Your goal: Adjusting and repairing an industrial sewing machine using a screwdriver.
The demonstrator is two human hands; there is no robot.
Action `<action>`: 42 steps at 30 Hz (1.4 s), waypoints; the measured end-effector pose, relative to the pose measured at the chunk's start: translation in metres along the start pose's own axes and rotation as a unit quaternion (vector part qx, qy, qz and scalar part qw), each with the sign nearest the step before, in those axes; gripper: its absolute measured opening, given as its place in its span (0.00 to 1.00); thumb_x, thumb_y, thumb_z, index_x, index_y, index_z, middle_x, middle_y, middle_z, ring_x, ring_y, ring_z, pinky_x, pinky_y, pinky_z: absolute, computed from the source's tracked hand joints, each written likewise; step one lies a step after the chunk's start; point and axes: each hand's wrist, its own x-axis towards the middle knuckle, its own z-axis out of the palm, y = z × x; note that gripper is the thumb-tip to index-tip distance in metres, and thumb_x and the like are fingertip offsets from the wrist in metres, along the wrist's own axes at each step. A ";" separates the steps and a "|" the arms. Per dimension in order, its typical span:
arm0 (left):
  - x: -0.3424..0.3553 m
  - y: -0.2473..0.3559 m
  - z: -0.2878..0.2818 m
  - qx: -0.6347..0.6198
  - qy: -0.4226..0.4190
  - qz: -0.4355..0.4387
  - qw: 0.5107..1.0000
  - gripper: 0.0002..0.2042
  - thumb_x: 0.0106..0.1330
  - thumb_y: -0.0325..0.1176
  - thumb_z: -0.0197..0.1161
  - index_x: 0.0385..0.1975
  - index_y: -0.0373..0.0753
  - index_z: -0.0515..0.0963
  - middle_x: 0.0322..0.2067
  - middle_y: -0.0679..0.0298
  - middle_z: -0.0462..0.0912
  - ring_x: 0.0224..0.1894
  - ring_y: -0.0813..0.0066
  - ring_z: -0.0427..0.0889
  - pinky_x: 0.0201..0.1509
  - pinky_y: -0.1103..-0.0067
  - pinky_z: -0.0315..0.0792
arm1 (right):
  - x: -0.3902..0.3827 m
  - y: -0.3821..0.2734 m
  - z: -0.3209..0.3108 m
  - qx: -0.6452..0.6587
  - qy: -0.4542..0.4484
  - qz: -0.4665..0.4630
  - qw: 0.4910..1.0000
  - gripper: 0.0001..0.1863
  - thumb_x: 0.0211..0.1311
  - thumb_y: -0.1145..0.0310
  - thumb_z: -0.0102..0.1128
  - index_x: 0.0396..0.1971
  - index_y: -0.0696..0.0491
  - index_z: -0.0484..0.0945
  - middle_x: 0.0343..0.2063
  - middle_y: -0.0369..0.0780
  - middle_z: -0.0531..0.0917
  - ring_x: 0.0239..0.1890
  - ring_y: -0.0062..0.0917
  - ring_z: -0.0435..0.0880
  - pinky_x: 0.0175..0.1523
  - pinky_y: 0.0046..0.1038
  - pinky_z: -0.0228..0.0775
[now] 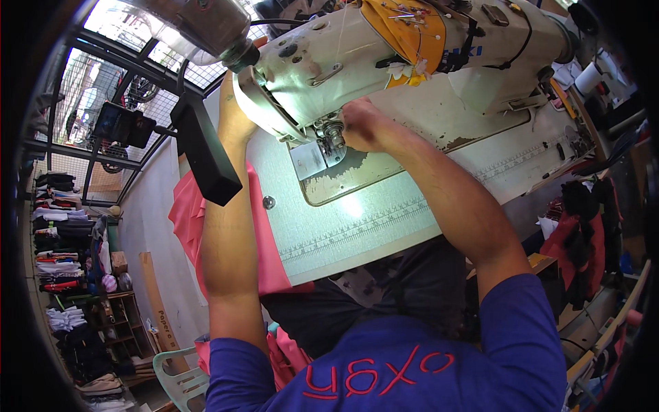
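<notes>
A white sewing machine [322, 65] stands on a pale table [357, 213] with ruler markings along it. My right hand [365, 125] is closed beside the needle and presser foot [333, 134]; what its fingers hold, if anything, is hidden. My left hand [235, 113] reaches up past the left end of the machine head, and its fingers are out of sight behind it. Pink cloth [268, 247] lies over the table's left edge, beneath and beside my left forearm. The metal throat plate [310, 161] shows bare below the needle.
A black bar-shaped object [206, 151] hangs over my left forearm. A yellow pincushion cloth [405, 38] with pins is wrapped round the machine arm. Stacked clothes [58, 226] fill shelves at left. A green plastic chair [180, 376] stands low left; dark and red cloths [583, 233] hang at right.
</notes>
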 end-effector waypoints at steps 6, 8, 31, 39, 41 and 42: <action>0.006 0.000 -0.001 -0.018 0.021 0.025 0.999 0.14 0.52 0.31 0.65 0.39 0.32 0.79 0.35 0.55 0.82 0.34 0.64 0.80 0.40 0.72 0.74 | -0.001 0.000 0.002 0.040 0.020 0.014 0.999 0.06 0.53 0.68 0.57 0.29 0.50 0.82 0.28 0.42 0.83 0.40 0.36 0.81 0.57 0.32 0.63; 0.008 -0.003 -0.003 0.020 0.025 0.036 0.999 0.14 0.53 0.31 0.65 0.38 0.32 0.79 0.34 0.56 0.83 0.32 0.65 0.80 0.39 0.72 0.74 | -0.001 0.003 0.006 0.080 0.034 0.012 0.996 0.06 0.53 0.68 0.57 0.29 0.51 0.82 0.28 0.42 0.83 0.40 0.36 0.81 0.57 0.32 0.63; 0.024 -0.013 -0.009 -0.155 -0.073 -0.030 0.985 0.20 0.61 0.26 0.61 0.54 0.28 0.73 0.47 0.56 0.82 0.45 0.73 0.80 0.50 0.79 0.74 | 0.044 0.063 0.066 0.308 0.107 -0.073 0.942 0.08 0.50 0.70 0.58 0.29 0.54 0.82 0.29 0.46 0.83 0.39 0.41 0.82 0.54 0.33 0.68; 0.022 0.004 -0.011 -0.155 -0.063 -0.084 0.982 0.24 0.63 0.32 0.60 0.56 0.25 0.70 0.49 0.55 0.79 0.47 0.70 0.80 0.52 0.78 0.74 | 0.022 0.039 0.042 0.062 0.142 -0.110 0.982 0.07 0.48 0.70 0.57 0.25 0.56 0.80 0.29 0.48 0.82 0.41 0.43 0.80 0.54 0.34 0.66; 0.030 -0.017 -0.012 -0.184 -0.078 -0.079 0.977 0.22 0.62 0.30 0.63 0.55 0.27 0.72 0.49 0.56 0.80 0.48 0.71 0.80 0.53 0.79 0.74 | 0.026 0.046 0.047 0.134 0.122 -0.086 0.980 0.07 0.48 0.70 0.57 0.25 0.57 0.80 0.29 0.49 0.81 0.41 0.43 0.80 0.54 0.34 0.66; 0.034 -0.028 -0.014 -0.196 -0.084 -0.078 0.974 0.21 0.61 0.30 0.64 0.54 0.29 0.73 0.49 0.56 0.80 0.48 0.71 0.80 0.53 0.79 0.74 | 0.029 0.044 0.049 0.207 0.097 -0.062 0.972 0.07 0.48 0.70 0.57 0.24 0.57 0.80 0.29 0.49 0.81 0.42 0.43 0.79 0.53 0.34 0.66</action>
